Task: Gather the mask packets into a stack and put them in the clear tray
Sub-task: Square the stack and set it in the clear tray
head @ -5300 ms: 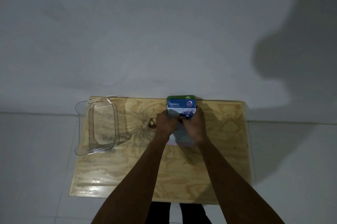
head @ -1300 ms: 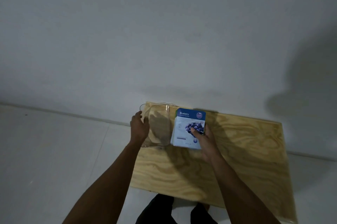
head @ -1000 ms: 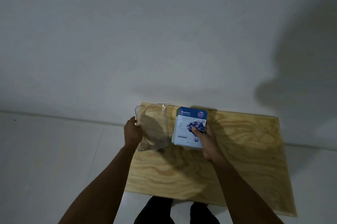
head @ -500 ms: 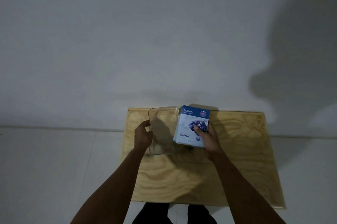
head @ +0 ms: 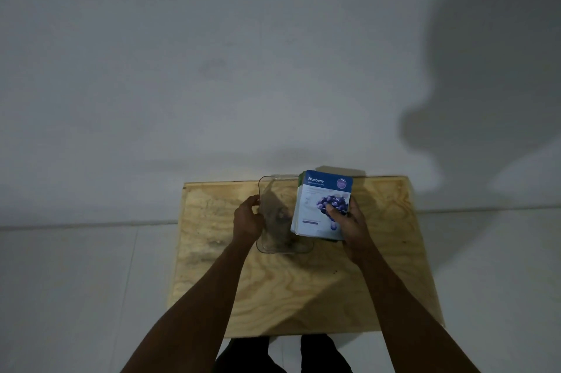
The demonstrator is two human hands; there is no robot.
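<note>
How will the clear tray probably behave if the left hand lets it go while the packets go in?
The clear tray looks thin and light, so it may slide on the smooth plywood board. The left hand grips its side wall, likely steadying it.

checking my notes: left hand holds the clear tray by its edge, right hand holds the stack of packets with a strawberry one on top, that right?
Not quite. In the head view the top packet of the stack reads Blueberry, with blue berries pictured, not strawberry. The rest holds: the left hand grips the clear tray by its edge, and the right hand holds the stack.
</note>
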